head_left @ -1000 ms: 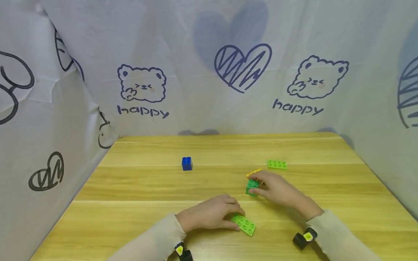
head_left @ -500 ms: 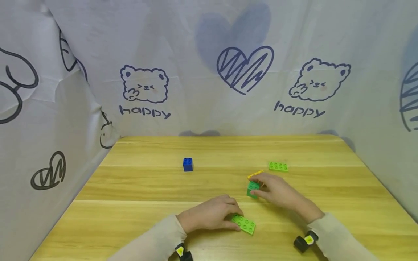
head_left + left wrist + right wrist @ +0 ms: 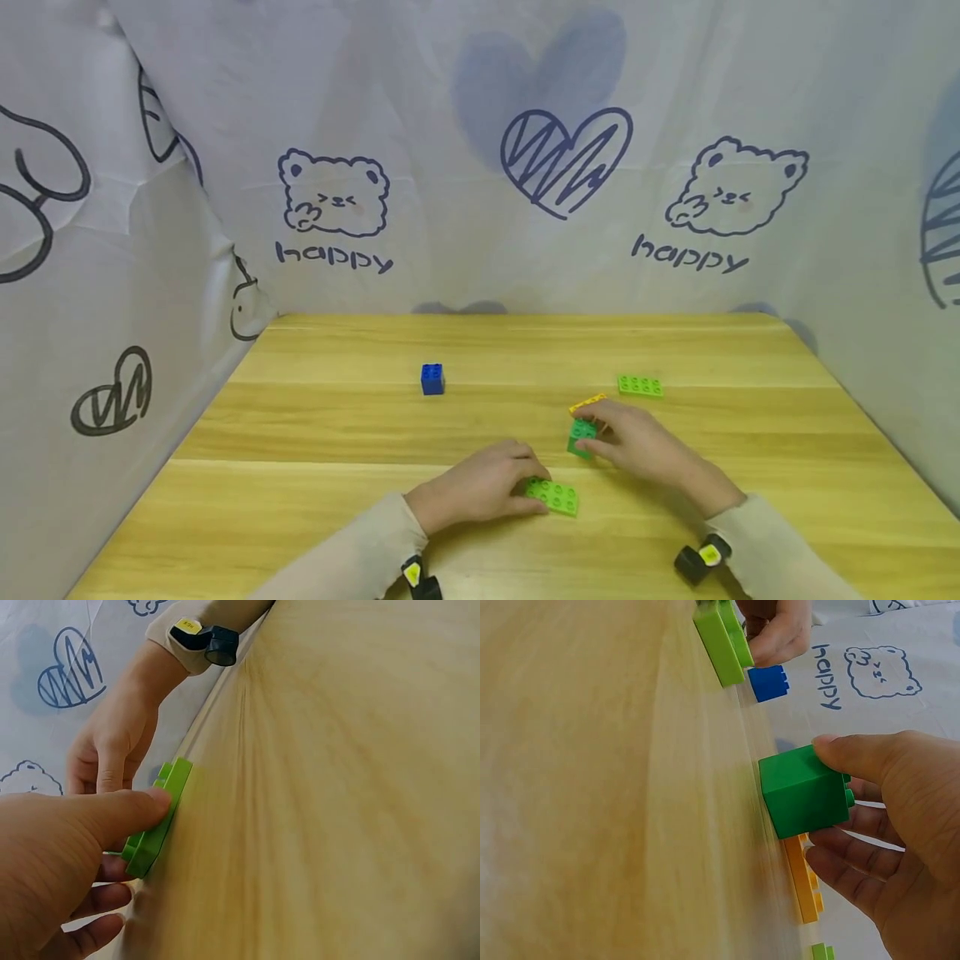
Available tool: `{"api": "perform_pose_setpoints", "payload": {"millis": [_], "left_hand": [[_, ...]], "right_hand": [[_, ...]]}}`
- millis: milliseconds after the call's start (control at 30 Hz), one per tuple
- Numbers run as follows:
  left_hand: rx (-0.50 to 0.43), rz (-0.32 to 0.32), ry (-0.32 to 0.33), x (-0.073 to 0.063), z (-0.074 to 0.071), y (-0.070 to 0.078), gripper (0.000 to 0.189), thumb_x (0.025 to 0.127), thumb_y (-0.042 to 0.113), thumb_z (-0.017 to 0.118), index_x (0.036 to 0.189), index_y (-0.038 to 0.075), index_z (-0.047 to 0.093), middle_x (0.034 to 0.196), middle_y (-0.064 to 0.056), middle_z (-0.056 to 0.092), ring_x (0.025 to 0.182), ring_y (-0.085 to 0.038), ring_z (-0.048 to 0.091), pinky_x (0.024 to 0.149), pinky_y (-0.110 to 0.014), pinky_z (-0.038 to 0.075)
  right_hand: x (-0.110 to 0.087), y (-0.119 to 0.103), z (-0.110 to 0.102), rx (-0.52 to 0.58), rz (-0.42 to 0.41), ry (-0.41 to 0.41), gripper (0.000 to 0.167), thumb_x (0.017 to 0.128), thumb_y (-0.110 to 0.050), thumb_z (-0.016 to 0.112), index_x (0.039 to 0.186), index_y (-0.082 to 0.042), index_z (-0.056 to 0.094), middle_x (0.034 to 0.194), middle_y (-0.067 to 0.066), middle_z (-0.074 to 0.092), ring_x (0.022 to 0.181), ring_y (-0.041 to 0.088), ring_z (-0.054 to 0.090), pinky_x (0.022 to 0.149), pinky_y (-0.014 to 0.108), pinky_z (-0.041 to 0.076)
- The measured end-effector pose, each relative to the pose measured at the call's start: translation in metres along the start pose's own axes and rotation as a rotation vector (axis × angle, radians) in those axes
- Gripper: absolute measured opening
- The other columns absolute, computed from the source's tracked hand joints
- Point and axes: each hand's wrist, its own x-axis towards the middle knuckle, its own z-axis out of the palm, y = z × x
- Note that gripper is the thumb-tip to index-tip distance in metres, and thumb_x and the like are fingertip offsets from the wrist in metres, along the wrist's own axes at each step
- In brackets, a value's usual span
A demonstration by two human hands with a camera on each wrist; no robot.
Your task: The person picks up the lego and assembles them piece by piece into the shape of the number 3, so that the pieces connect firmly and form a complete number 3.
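My left hand (image 3: 480, 483) pinches a flat light green building brick (image 3: 561, 498) between thumb and fingers, low over the wooden table. In the left wrist view that brick (image 3: 166, 821) is tipped on edge from this angle, thumb on its near side. Farther right, my right hand (image 3: 645, 442) grips a dark green cube-shaped brick (image 3: 581, 442) with studs on top. The right wrist view shows the thumb on one side of this green brick (image 3: 802, 791) and fingers behind it. Just beyond lies a yellow-orange flat brick (image 3: 587, 405), partly covered by my right fingers.
A blue brick (image 3: 432, 380) stands toward the back left of the table (image 3: 315, 417). Another flat light green brick (image 3: 640, 386) lies at the back right. White cloth (image 3: 450, 250) with drawn bears and hearts hangs behind and at the sides.
My left hand has turned the light green brick to lie straighter across and shifted it slightly away from me. The right hand and dark green brick have barely moved.
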Motion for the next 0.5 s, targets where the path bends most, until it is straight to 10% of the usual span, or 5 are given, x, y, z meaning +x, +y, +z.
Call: {"api": "perform_pose_setpoints", "payload": {"millis": [500], "left_hand": [[0.0, -0.108, 0.051, 0.0004, 0.0027, -0.0046, 0.042, 0.091, 0.047, 0.067, 0.119, 0.016, 0.069, 0.108, 0.006, 0.063, 0.094, -0.006, 0.053, 0.084, -0.02, 0.046]], "right_hand": [[-0.0023, -0.0033, -0.0038, 0.002, -0.01, 0.007, 0.046, 0.092, -0.036, 0.068, 0.13, -0.011, 0.061, 0.108, -0.008, 0.062, 0.091, 0.008, 0.058, 0.077, 0.03, 0.052]]}}
